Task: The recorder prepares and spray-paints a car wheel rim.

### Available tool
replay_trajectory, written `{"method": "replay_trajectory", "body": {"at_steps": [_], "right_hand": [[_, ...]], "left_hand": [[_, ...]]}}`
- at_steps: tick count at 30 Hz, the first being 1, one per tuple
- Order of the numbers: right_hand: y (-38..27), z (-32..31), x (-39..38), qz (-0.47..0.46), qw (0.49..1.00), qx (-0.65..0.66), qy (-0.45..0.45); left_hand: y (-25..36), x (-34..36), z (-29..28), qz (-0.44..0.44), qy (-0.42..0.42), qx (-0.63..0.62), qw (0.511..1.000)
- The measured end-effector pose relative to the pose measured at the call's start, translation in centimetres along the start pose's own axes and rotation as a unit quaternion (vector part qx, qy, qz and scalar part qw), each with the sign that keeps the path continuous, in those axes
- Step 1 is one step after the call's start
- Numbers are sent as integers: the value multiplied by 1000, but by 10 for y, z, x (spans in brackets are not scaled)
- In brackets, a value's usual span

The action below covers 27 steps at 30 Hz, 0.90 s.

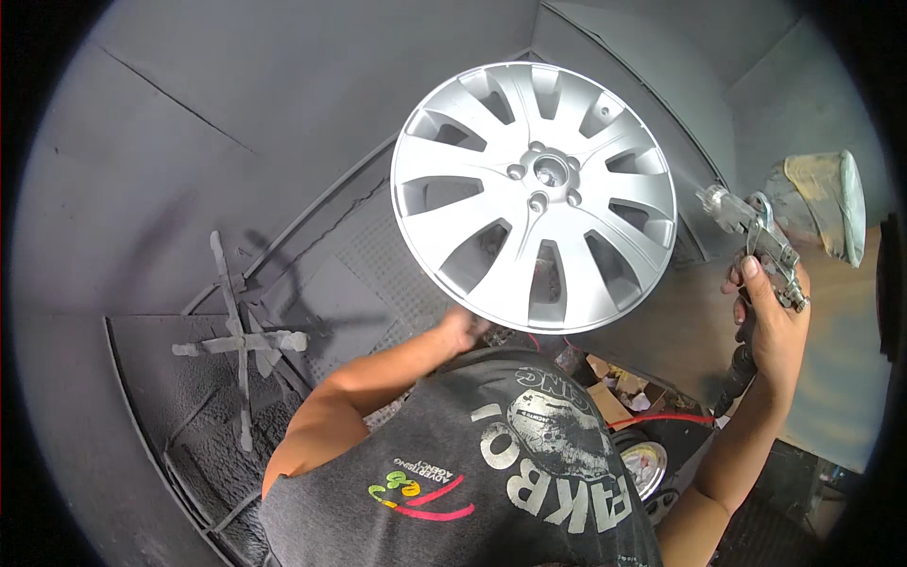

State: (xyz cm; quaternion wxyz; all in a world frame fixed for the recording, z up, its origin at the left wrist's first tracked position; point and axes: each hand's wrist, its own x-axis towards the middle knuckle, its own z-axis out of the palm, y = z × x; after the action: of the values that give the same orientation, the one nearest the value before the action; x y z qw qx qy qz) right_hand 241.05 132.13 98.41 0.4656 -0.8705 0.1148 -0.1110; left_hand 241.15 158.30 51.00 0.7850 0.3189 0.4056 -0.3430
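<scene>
A silver multi-spoke alloy wheel (515,189) faces me in the middle of the view, its round hub hole at the centre. My right hand (770,307) is closed around a metal spray gun (761,236) to the right of the wheel. The gun's nozzle points toward the wheel's right edge, a short gap away. A cup with a pale, paint-stained covering (822,203) is on the gun. My left hand (463,329) is at the wheel's lower left edge; its fingers are blurred and partly behind the rim, so their grip is hidden.
Grey walls (236,85) surround the work area. To the left stands a cross-shaped stand (241,342) with paint-coated arms. A red hose (661,417) runs below the spray gun, near a round gauge-like dial (644,468) and some cardboard (607,406). A brownish panel (831,378) stands at right.
</scene>
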Motion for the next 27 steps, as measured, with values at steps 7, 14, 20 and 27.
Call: {"method": "replay_trajectory", "body": {"at_steps": [7,14,20,27], "right_hand": [[22,-15,9,28,999,-33,17],[-22,6,-20,24,991,111,-65],[-20,18,-2,7,994,47,-100],[-3,4,18,-2,999,-25,-29]], "left_hand": [[129,41,-38,92,-34,110,989],[97,42,-9,52,-85,142,985],[22,-6,25,26,-35,160,986],[17,-29,25,-124,-90,247,957]]}}
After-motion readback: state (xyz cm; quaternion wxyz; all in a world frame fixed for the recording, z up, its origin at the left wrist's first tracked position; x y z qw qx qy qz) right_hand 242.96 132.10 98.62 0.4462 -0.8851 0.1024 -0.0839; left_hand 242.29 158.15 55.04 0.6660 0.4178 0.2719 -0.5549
